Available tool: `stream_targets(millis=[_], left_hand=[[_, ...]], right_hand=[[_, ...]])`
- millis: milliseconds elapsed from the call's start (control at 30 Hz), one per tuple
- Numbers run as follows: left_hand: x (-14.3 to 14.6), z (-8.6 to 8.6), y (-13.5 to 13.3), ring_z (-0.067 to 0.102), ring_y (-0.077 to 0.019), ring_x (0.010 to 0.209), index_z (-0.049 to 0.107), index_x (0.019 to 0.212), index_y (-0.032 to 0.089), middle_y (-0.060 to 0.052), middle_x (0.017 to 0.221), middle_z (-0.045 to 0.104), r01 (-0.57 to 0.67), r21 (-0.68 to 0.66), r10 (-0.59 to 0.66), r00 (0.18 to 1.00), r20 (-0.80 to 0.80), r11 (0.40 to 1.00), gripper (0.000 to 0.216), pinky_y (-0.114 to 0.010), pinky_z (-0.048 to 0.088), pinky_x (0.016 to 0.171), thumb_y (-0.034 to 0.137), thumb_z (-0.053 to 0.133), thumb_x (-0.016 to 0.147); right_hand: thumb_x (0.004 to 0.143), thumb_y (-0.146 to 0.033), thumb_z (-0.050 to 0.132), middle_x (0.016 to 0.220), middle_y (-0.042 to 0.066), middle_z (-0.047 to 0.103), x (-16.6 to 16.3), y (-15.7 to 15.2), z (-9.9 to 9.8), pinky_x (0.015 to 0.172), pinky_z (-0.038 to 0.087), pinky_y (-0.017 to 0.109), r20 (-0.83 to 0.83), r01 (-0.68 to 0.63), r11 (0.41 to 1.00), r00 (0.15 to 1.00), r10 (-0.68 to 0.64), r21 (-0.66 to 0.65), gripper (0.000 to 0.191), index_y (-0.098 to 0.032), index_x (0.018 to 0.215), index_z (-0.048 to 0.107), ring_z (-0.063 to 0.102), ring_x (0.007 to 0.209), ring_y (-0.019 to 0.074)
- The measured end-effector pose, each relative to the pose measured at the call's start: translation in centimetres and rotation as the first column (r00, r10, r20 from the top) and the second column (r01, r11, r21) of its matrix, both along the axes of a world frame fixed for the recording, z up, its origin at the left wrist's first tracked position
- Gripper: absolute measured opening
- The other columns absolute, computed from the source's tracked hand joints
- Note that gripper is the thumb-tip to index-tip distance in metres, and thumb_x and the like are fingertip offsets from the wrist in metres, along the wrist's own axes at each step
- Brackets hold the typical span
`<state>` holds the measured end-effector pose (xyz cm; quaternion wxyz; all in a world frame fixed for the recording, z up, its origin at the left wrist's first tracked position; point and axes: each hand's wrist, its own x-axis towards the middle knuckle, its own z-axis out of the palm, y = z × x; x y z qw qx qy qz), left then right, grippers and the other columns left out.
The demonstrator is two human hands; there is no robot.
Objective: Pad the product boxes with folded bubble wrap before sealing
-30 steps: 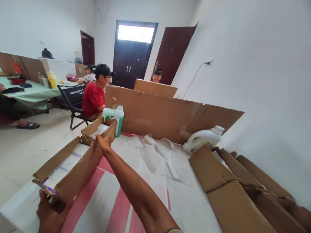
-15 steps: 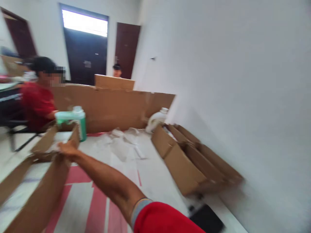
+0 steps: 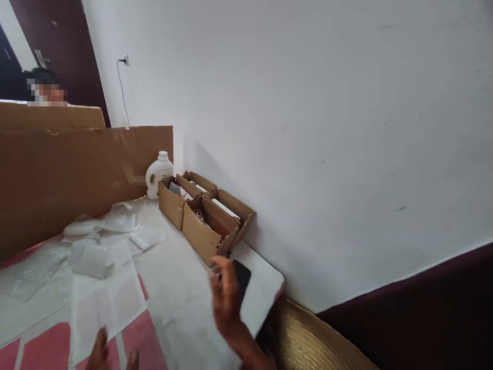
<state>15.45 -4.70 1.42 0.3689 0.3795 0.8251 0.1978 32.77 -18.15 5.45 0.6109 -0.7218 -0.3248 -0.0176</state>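
**Right hand closes on the dark slab at the worktop's corner**

The flat black rectangular phone-like slab (image 3: 242, 278) lies on the white-covered worktop (image 3: 181, 288) near its corner by the wall, just short of the open brown cardboard box (image 3: 210, 226). The right hand (image 3: 225, 298) is raised over it, fingers loosely spread and holding nothing; the slab peeks out at about two o'clock from the palm, touching or just behind the fingertips — I cannot tell which. Its long axis runs from seven to one o'clock, roughly in line with the forearm. The left hand (image 3: 100, 354) sits at the bottom edge, well apart at eight o'clock, only its fingertips in view, apparently empty. So the right grip is plainly nearer.
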Motion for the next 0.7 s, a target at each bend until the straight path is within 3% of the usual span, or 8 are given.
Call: stream_targets(millis=[67, 133, 167, 200, 333, 433, 600, 700], left_hand=[[3.1, 0.9, -0.1, 0.057, -0.0246, 0.134, 0.053, 0.143, 0.034, -0.005, 0.148, 0.059, 0.34, 0.307, -0.409, 0.891, 0.196, 0.889, 0.059, -0.039, 0.054, 0.103, 0.042, 0.068, 0.086], [7.6, 2.4, 1.4, 0.041, -0.0281, 0.148, 0.032, 0.157, 0.021, -0.013, 0.165, 0.036, 0.521, 0.633, -0.778, 0.589, 0.219, 0.572, 0.074, -0.048, 0.038, 0.12, 0.051, 0.054, 0.093], [10.2, 3.3, 2.6, 0.036, -0.0307, 0.151, 0.027, 0.159, 0.017, -0.017, 0.168, 0.029, 0.541, 0.695, -0.843, 0.507, 0.179, 0.473, 0.078, -0.052, 0.032, 0.123, 0.055, 0.049, 0.094], [13.0, 4.2, 4.0, 0.033, -0.0313, 0.152, 0.027, 0.158, 0.013, -0.02, 0.167, 0.029, 0.549, 0.71, -0.858, 0.489, 0.155, 0.441, 0.078, -0.052, 0.029, 0.124, 0.055, 0.047, 0.095], [23.1, 7.0, 9.4, 0.041, -0.03, 0.147, 0.042, 0.149, 0.009, -0.023, 0.156, 0.045, 0.598, 0.722, -0.898, 0.434, 0.074, 0.348, 0.062, -0.049, 0.029, 0.123, 0.046, 0.047, 0.098], [26.8, 7.4, 11.1, 0.046, -0.0319, 0.141, 0.054, 0.137, 0.013, -0.019, 0.147, 0.054, 0.623, 0.707, -0.89, 0.455, 0.021, 0.334, 0.051, -0.057, 0.031, 0.119, 0.043, 0.056, 0.096], [25.3, 6.5, 11.0, 0.056, -0.0291, 0.125, 0.063, 0.12, 0.017, -0.01, 0.129, 0.063, 0.643, 0.686, -0.877, 0.481, -0.015, 0.341, 0.037, -0.057, 0.042, 0.109, 0.037, 0.069, 0.089], [22.6, 5.9, 9.9, 0.058, -0.0269, 0.119, 0.06, 0.125, 0.017, -0.011, 0.127, 0.062, 0.626, 0.694, -0.874, 0.486, 0.007, 0.354, 0.042, -0.05, 0.046, 0.105, 0.026, 0.069, 0.085]], right_hand=[[0.101, -0.054, 0.042, 0.115, 0.012, 0.064, 4.3, -2.3, 0.7, 0.098, 0.049, 0.045, -0.068, 0.248, 0.968, 0.967, -0.246, 0.023, 0.037, -0.024, 0.114, 0.058, 0.063, 0.108, 0.0297], [0.1, -0.058, 0.041, 0.121, 0.015, 0.063, 6.4, -3.0, 0.5, 0.098, 0.049, 0.045, -0.158, 0.301, 0.954, 0.941, -0.298, -0.008, 0.043, -0.022, 0.117, 0.056, 0.061, 0.114, 0.0308], [0.1, -0.06, 0.042, 0.126, 0.016, 0.062, 6.8, -3.0, 0.1, 0.099, 0.05, 0.045, -0.179, 0.287, 0.958, 0.941, -0.286, -0.022, 0.047, -0.021, 0.122, 0.055, 0.06, 0.119, 0.0315], [0.099, -0.06, 0.044, 0.134, 0.018, 0.059, 6.9, -2.7, -0.2, 0.1, 0.05, 0.047, -0.163, 0.279, 0.96, 0.946, -0.28, -0.029, 0.052, -0.02, 0.13, 0.052, 0.057, 0.125, 0.0326], [0.091, -0.054, 0.065, 0.159, 0.021, 0.035, 6.7, -0.1, -0.7, 0.113, 0.037, 0.059, 0.183, 0.335, 0.941, 0.929, -0.322, -0.042, 0.078, -0.019, 0.153, 0.034, 0.034, 0.146, 0.0379], [0.092, -0.042, 0.067, 0.149, 0.016, 0.051, 7.9, 1.7, -0.2, 0.114, 0.036, 0.059, 0.326, 0.249, 0.964, 0.923, -0.206, -0.096, 0.063, -0.022, 0.148, 0.045, 0.04, 0.14, 0.0347], [0.096, -0.032, 0.056, 0.103, 0.009, 0.069, 9.7, 1.2, 0.1, 0.095, 0.051, 0.048, 0.276, 0.207, 0.977, 0.943, -0.187, -0.043, 0.012, -0.023, 0.099, 0.064, 0.058, 0.104, 0.0279], [0.098, -0.036, 0.053, 0.09, 0.007, 0.067, 9.4, -0.5, 0.3, 0.084, 0.053, 0.042, 0.254, 0.198, 0.979, 0.95, -0.179, -0.052, 0.019, -0.025, 0.084, 0.059, 0.061, 0.091, 0.0253]])
